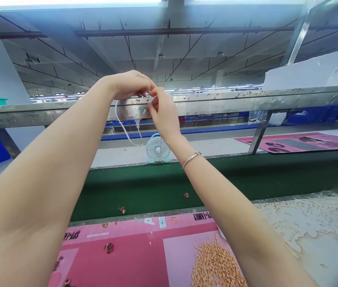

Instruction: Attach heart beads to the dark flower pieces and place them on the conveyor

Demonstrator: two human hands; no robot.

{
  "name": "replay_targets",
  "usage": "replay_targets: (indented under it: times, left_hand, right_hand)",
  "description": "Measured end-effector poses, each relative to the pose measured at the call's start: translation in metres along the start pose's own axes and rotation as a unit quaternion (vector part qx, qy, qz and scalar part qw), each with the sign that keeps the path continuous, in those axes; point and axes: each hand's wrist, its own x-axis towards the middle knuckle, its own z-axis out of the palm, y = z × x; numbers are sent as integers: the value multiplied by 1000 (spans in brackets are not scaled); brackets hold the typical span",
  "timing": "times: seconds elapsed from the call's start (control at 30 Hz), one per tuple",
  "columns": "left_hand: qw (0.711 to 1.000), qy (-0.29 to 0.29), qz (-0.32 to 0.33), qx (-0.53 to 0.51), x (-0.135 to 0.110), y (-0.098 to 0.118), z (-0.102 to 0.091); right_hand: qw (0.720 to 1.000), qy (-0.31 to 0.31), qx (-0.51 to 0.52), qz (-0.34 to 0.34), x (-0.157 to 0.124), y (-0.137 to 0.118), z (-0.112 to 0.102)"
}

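Both hands meet in the upper centre of the frame, in front of a metal rail (pixel 246 101). The left hand (pixel 129 84) is curled, fingertips pinched on a white cable (pixel 123 126) that loops down below it. The right hand (pixel 163 115), a bracelet (pixel 191 158) on its wrist, pinches the cable's upper end. A small fan (pixel 157 148) stands behind, beyond the green belt (pixel 157 187).

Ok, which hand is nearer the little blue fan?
Right. The right hand sits just above the fan in view; the left hand is higher and further left. Both pinch the white cable.
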Motion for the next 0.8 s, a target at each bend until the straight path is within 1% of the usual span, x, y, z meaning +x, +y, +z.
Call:
replay_targets:
  times: [0.13, 0.2, 0.3, 0.4, 0.5, 0.57, 0.7, 0.8]
  left_hand:
    - [999, -9, -45, -27, -13, 6, 5]
    - [999, 9, -46, -18, -17, 10, 9]
    - [998, 47, -39, 23, -20, 15, 17]
    - [994, 91, -30, 58, -20, 15, 26]
    - [990, 126, -15, 62, -19, 10, 31]
    - [989, 133, -14, 70, -19, 6, 34]
    - [984, 148, -23, 99, -17, 1, 39]
    - [984, 143, -31, 103, -17, 1, 38]
  right_hand:
    - [999, -45, -28, 12, -7, -5, -11]
    - [997, -73, -34, 8, -15, -6, -18]
    - [995, -97, -34, 0, -33, -4, -29]
    - [996, -91, -22, 6, -51, 0, -42]
    - [998, -64, -3, 21, -67, 2, -57]
    - [998, -56, 5, 26, -78, -1, -71]
    - [997, -71, -3, 11, -95, -15, -104]
    - [997, -76, -27, 0, -96, -22, -120]
